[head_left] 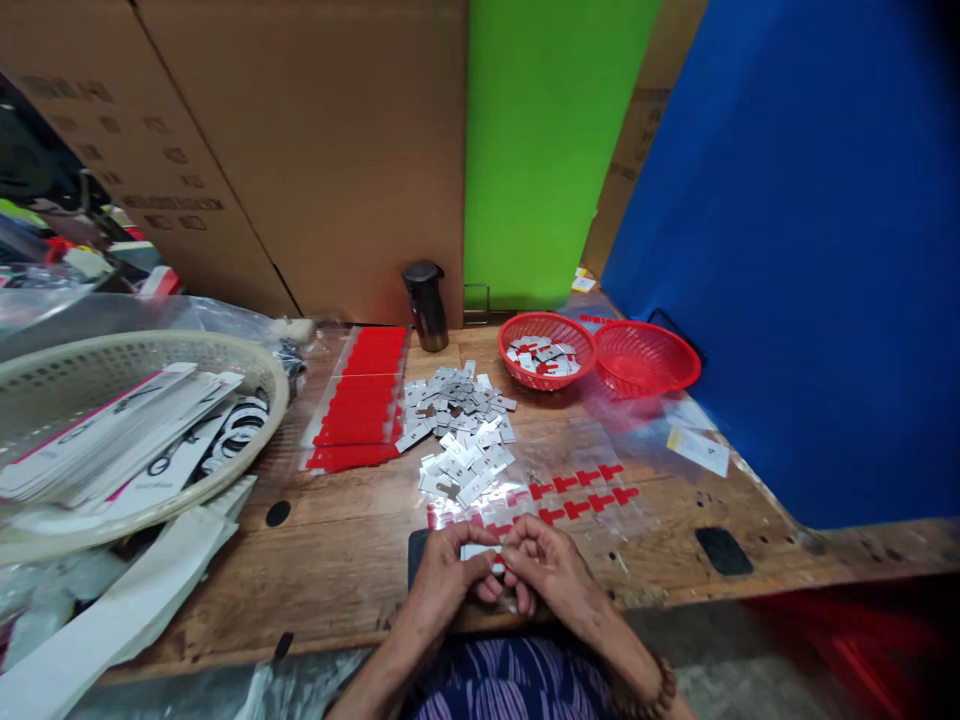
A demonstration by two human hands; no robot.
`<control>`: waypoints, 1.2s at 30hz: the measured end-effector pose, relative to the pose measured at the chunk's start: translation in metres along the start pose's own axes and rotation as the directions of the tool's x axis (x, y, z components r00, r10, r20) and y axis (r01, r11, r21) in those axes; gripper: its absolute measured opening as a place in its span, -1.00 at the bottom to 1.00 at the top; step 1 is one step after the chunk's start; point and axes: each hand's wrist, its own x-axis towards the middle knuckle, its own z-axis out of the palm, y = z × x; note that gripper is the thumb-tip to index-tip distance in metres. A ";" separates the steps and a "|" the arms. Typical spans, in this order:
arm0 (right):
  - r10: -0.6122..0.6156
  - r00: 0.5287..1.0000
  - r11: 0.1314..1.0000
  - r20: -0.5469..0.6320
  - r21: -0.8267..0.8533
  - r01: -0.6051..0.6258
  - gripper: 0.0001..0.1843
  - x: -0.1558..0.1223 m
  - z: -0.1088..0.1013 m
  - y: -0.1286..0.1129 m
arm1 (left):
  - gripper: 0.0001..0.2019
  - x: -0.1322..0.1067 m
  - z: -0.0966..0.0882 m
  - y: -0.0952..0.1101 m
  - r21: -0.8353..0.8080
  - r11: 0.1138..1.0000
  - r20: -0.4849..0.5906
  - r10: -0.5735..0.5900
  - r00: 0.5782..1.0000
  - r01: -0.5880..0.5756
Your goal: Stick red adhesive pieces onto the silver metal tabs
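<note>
White plate [475, 551], one: long axis nine-to-three o'clock; gripped at nine by closed left hand [448, 568]; red-marked end at three pinched by right hand's [551, 566] fingertips.

2 hands [551, 570], 2 red baskets [649, 350], 1 cream basket [277, 400], 1 dark jug [427, 308]; loose flat pieces [461, 395], overlapping, uncountable.

- White plate [478, 551]: small, oblong, lying crosswise in the left hand [452, 566].
- Red tab [499, 562]: small, at the plate's right end, by the right hand [546, 562].
</note>
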 end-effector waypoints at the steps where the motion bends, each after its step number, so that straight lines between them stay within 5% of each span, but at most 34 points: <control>1: 0.018 0.999 1.000 0.034 0.001 -0.018 -0.66 0.001 -0.002 -0.001 | -0.64 0.000 0.000 -0.001 -0.004 1.000 0.017 0.001 1.000 -0.001; 5: 0.080 0.992 0.996 0.102 -0.045 -0.075 -0.66 0.011 -0.018 -0.015 | -0.56 0.003 -0.005 -0.004 -0.018 1.000 0.015 0.024 1.000 -0.024; 8: 0.038 0.999 0.997 0.016 -0.068 -0.036 -0.68 0.026 -0.038 -0.037 | -0.55 0.006 -0.014 -0.006 -0.029 0.995 -0.072 0.090 0.993 -0.092; 11: -0.125 0.980 0.991 -0.155 0.022 0.130 -0.70 0.046 -0.061 -0.073 | -0.64 0.009 -0.023 -0.009 0.063 0.985 -0.152 0.169 0.974 -0.161; 14: -0.278 0.898 0.912 -0.342 0.200 0.359 -0.68 0.065 -0.074 -0.106 | -0.75 0.008 -0.029 -0.011 0.258 0.929 -0.199 0.318 0.927 -0.264; 17: -0.303 0.873 0.904 -0.382 0.175 0.390 -0.59 0.079 -0.068 -0.113 | -0.79 0.003 -0.031 -0.012 0.416 0.848 -0.173 0.428 0.887 -0.329; 21: -0.352 0.917 0.913 -0.188 -0.284 0.292 -0.68 0.084 -0.041 -0.083 | -0.79 -0.004 -0.033 -0.018 0.644 0.667 -0.116 0.569 0.814 -0.375; 24: -0.408 0.906 0.653 0.116 -0.656 0.378 -0.82 0.078 -0.026 -0.061 | -0.77 -0.005 -0.035 -0.025 0.751 0.500 -0.007 0.660 0.752 -0.432; 27: -0.371 0.868 0.436 0.331 -0.763 0.478 -0.80 0.072 -0.020 -0.051 | -0.76 -0.004 -0.037 -0.031 0.806 0.372 0.092 0.690 0.718 -0.461; 30: -0.361 0.863 0.370 0.355 -0.794 0.482 -0.79 0.074 -0.019 -0.047 | -0.75 -0.002 -0.038 -0.035 0.836 0.280 0.158 0.700 0.697 -0.471; 36: -0.457 0.863 0.427 0.215 -0.798 0.425 -0.91 0.104 -0.018 -0.043 | -0.75 0.002 -0.038 -0.039 0.853 0.215 0.215 0.686 0.695 -0.476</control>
